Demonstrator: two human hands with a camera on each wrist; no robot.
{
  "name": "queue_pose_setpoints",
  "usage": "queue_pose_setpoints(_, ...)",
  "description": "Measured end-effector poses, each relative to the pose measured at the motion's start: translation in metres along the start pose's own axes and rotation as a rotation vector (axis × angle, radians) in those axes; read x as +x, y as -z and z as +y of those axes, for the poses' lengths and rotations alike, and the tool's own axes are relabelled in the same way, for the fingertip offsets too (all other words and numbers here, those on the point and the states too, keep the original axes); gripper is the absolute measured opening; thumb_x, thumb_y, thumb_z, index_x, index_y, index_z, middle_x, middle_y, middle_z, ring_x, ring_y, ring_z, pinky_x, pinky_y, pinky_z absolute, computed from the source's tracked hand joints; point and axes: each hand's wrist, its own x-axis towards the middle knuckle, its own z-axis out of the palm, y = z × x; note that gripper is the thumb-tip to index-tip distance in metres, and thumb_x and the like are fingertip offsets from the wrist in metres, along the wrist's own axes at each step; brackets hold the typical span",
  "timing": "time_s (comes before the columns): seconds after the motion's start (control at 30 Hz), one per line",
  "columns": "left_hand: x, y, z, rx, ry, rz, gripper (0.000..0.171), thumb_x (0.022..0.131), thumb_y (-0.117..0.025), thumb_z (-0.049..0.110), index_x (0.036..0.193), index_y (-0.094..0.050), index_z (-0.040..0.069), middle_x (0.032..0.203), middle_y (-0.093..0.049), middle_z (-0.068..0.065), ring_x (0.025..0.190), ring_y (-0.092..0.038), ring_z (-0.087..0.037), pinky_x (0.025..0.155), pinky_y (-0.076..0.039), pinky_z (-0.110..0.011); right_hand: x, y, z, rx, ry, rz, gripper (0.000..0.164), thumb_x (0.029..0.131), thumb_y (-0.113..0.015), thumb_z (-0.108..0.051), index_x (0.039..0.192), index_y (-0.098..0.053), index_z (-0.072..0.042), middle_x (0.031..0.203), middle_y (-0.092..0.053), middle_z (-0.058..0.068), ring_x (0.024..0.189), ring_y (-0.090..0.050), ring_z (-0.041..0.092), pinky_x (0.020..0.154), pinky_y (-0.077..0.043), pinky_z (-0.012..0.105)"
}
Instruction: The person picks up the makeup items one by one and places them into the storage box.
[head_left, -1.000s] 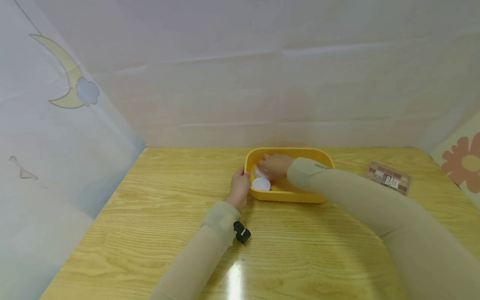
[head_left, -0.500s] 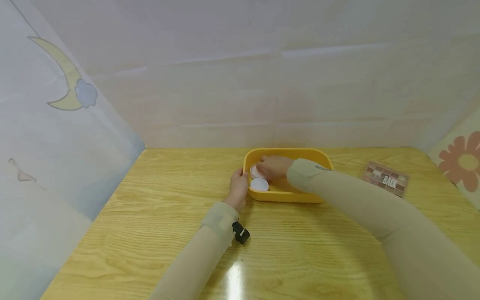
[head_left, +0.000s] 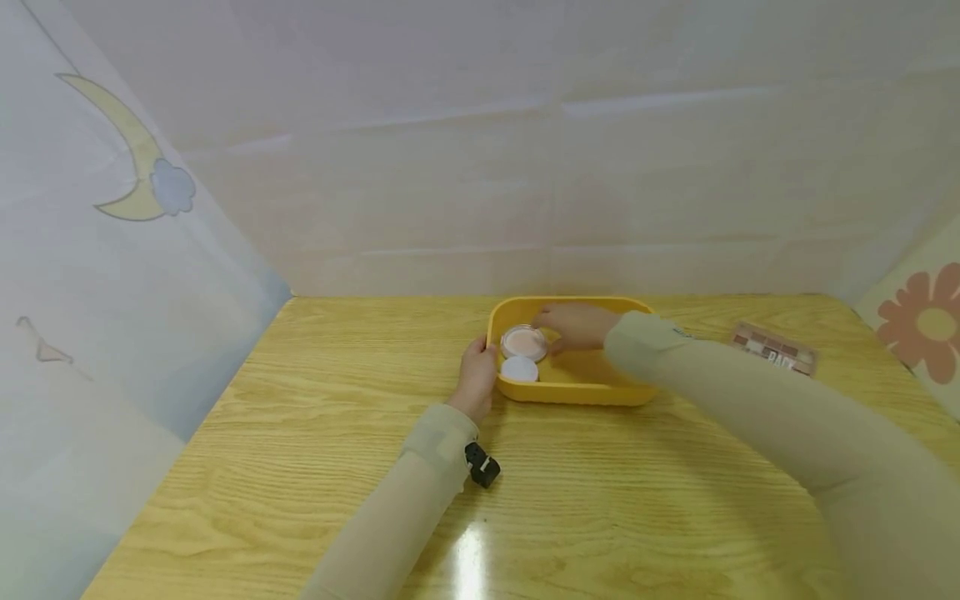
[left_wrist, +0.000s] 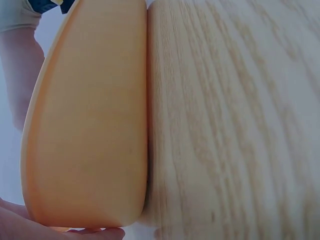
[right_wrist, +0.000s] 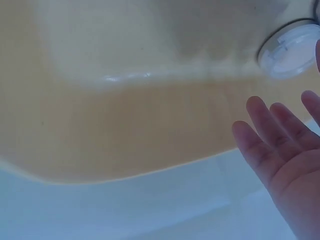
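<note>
A yellow plastic bin (head_left: 573,394) stands on the wooden table, its left end held by my left hand (head_left: 477,377). In the left wrist view, fingers (left_wrist: 95,234) curl at the corner of the bin's wall. Inside the bin at the left lies a round, clear-rimmed powder compact (head_left: 524,342) with a pinkish face. A flat white round thing (head_left: 519,369) sits just in front of it. My right hand (head_left: 577,325) is in the bin, just right of the compact. The right wrist view has its fingers spread, holding nothing, near the compact (right_wrist: 290,52).
To the right of the bin lies an eyeshadow palette (head_left: 772,346) with "BACK" lettering, partly covered by the right sleeve (head_left: 750,408). A pale backdrop cloth (head_left: 420,183) rises behind the table (head_left: 315,400).
My right hand has let go of the compact and moved right, leaving it beside the white round thing. The left hand keeps its place on the bin.
</note>
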Motion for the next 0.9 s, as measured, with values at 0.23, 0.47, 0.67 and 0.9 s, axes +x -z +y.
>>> queue_pose_setpoints(0.23, 0.001, -0.003, -0.002, 0.012, -0.007, -0.003, 0.046, 0.107, -0.033, 0.011, 0.151, -0.029, -0.001, 0.154, -0.031, -0.017, 0.142, -0.027, -0.03, 0.115, -0.026, -0.042, -0.019, 0.006, 0.006, 0.002, -0.077, 0.0, 0.049, 0.085, -0.076, -0.018, 0.126, -0.059, 0.004, 0.126, -0.06, 0.021, 0.119, -0.053, 0.04, 0.101, -0.042, 0.051)
queue_pose_setpoints(0.47, 0.002, -0.002, -0.002, 0.011, -0.003, 0.008, 0.047, 0.106, -0.033, 0.011, 0.151, -0.028, -0.001, 0.154, -0.031, -0.016, 0.142, -0.027, -0.029, 0.115, -0.026, -0.042, -0.039, 0.021, 0.0, 0.005, -0.104, 0.016, 0.047, 0.086, -0.075, -0.017, 0.124, -0.059, 0.005, 0.125, -0.06, 0.023, 0.119, -0.052, 0.043, 0.101, -0.041, 0.054)
queue_pose_setpoints(0.67, 0.002, -0.002, 0.0, 0.006, -0.01, -0.001, 0.047, 0.106, -0.032, 0.01, 0.151, -0.027, -0.002, 0.154, -0.03, -0.017, 0.142, -0.027, -0.029, 0.115, -0.026, -0.041, -0.054, 0.028, -0.003, 0.018, -0.138, -0.004, 0.048, 0.087, -0.074, -0.018, 0.125, -0.058, 0.006, 0.125, -0.059, 0.024, 0.118, -0.052, 0.043, 0.101, -0.041, 0.054)
queue_pose_setpoints(0.9, 0.003, -0.002, 0.0, 0.009, -0.015, -0.006, 0.047, 0.106, -0.031, 0.009, 0.151, -0.027, -0.003, 0.154, -0.029, -0.018, 0.142, -0.028, -0.03, 0.115, -0.026, -0.041, -0.073, 0.025, 0.002, -0.005, -0.165, 0.011, 0.049, 0.086, -0.074, -0.02, 0.126, -0.058, 0.004, 0.124, -0.06, 0.022, 0.115, -0.055, 0.041, 0.097, -0.044, 0.054)
